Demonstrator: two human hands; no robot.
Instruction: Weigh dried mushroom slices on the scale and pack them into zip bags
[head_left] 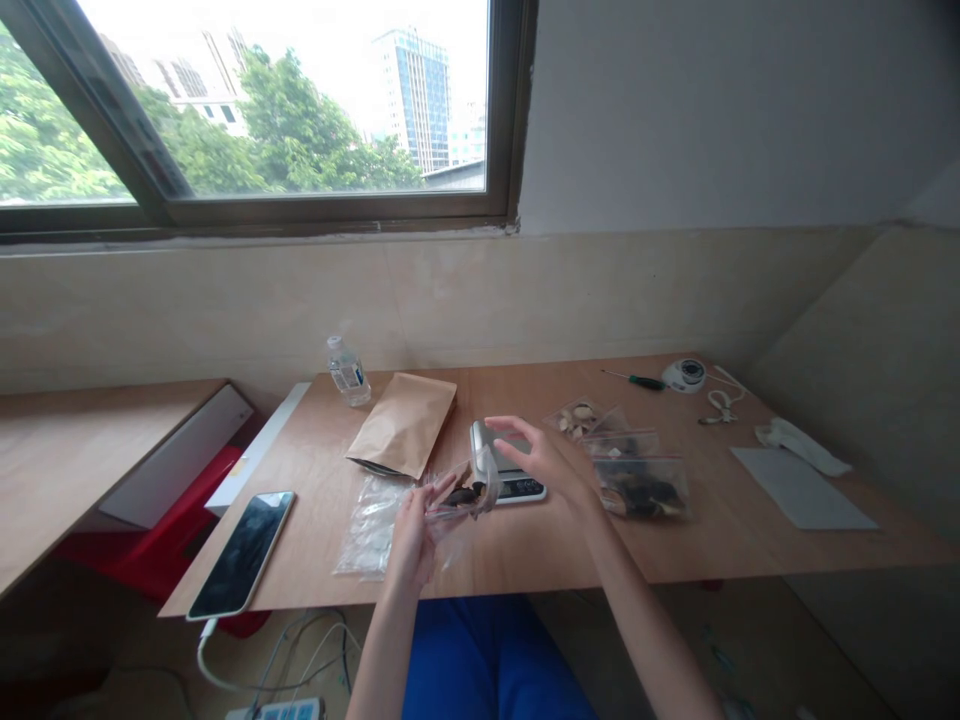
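Observation:
My left hand [417, 527] holds a small clear plastic bag [466, 493] with dark pieces inside, just above the table's front edge. My right hand [541, 455] hovers with fingers spread over a small digital scale [507, 462], right beside the bag's open top; it holds nothing. Several filled clear bags [639, 487] lie to the right of the scale. A stack of flat clear bags [372, 524] lies left of my left hand. A brown paper pouch [403, 425] lies behind them.
A phone [241, 551] on a cable lies at the wooden table's [525, 560] front left corner. A small water bottle [348, 371] stands at the back. A screwdriver [634, 379], a round white device [684, 375] and a grey sheet [802, 488] lie at the right.

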